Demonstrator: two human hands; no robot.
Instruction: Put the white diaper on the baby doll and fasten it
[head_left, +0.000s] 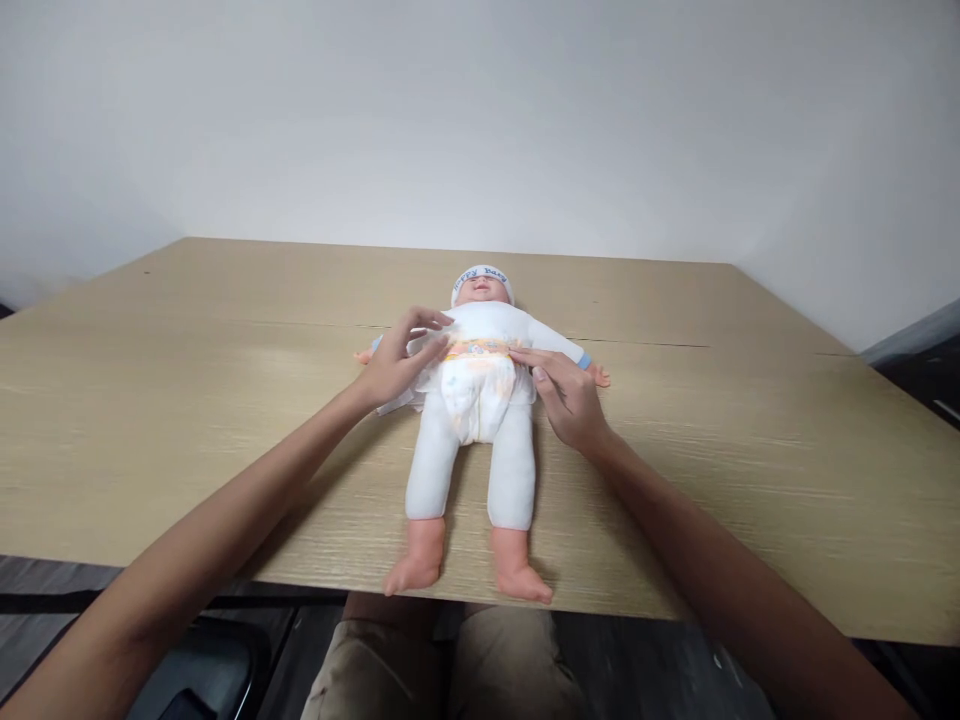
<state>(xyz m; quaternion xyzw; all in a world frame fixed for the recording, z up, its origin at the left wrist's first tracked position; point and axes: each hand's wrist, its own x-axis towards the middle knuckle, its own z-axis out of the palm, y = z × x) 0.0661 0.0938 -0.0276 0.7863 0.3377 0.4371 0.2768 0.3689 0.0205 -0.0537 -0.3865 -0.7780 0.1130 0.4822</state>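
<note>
A baby doll (pixel 480 330) in white clothes and a white cap lies on its back on the wooden table (pixel 187 400), its bare feet at the near edge. A white diaper (pixel 477 392) with a coloured waistband is around its hips. My left hand (pixel 397 360) rests on the doll's left side at the waist, fingers curled onto the diaper's edge. On the other side my right hand (pixel 566 395) presses its fingertips against the waistband. Neither hand lifts anything.
The table runs wide to both sides and back to a plain white wall (pixel 480 120). My knees (pixel 450 660) show below the near edge. A dark object (pixel 202 680) sits on the floor at lower left.
</note>
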